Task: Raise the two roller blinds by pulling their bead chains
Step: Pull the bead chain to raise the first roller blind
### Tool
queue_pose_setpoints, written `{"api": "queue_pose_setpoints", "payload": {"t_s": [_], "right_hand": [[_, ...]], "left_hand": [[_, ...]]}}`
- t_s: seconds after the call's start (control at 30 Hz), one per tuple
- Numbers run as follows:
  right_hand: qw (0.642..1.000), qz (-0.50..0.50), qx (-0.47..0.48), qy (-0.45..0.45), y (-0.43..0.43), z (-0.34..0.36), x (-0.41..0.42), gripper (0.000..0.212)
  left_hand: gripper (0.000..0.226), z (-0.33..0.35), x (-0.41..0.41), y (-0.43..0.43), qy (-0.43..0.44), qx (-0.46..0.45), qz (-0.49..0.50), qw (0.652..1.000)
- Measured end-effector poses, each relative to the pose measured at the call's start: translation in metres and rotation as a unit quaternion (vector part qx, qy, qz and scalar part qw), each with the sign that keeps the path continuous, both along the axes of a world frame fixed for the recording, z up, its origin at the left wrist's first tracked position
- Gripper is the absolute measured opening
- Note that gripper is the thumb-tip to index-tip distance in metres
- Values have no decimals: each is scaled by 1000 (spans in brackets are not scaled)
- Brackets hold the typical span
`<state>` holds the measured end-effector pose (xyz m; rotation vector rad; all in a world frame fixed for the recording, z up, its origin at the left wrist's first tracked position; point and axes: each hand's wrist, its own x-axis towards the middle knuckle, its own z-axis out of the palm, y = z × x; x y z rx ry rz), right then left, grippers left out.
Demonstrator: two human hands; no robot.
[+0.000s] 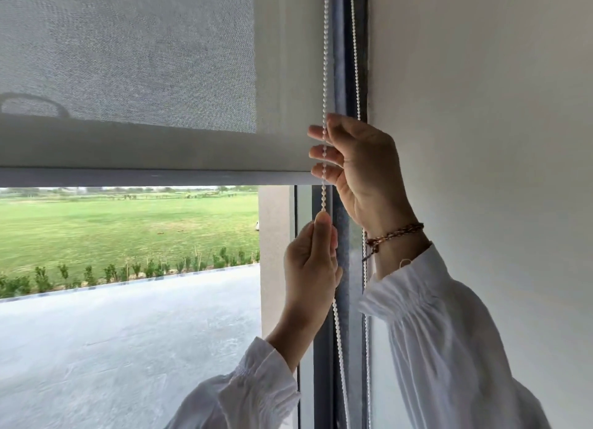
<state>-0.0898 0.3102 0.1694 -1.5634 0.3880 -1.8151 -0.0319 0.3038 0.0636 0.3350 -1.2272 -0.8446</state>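
A grey mesh roller blind covers the upper window, its bottom bar level with my right hand. The white bead chain hangs in two strands by the dark window frame. My right hand is closed around the front strand at bar height. My left hand pinches the same strand just below. The back strand runs behind my right hand, close to the wall. Only this one blind is in view.
A white wall stands close on the right. The dark window frame runs vertically behind the chain. Through the glass lie a concrete terrace, a low hedge and a green field.
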Motion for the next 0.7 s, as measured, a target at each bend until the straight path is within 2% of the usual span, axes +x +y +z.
{"api": "queue_pose_setpoints", "payload": {"t_s": [0.13,0.3,0.43,0.7], "right_hand": [[998,25,31,-48,-4,2,6,22],[995,42,8,-95,-6,-4,0,29],[994,38,7,-106,-8,-18,-6,28],[992,41,14,-121,-10,-26,-9,27]], "left_hand": [[43,-3,-7,0,-18,-15,17,1000],[47,-8,-12,-9,-45,-33,58,997],[42,-21,-12,-13,-83,-37,74,993],[42,-27,-15,-20,-87,-35,90,991]]}}
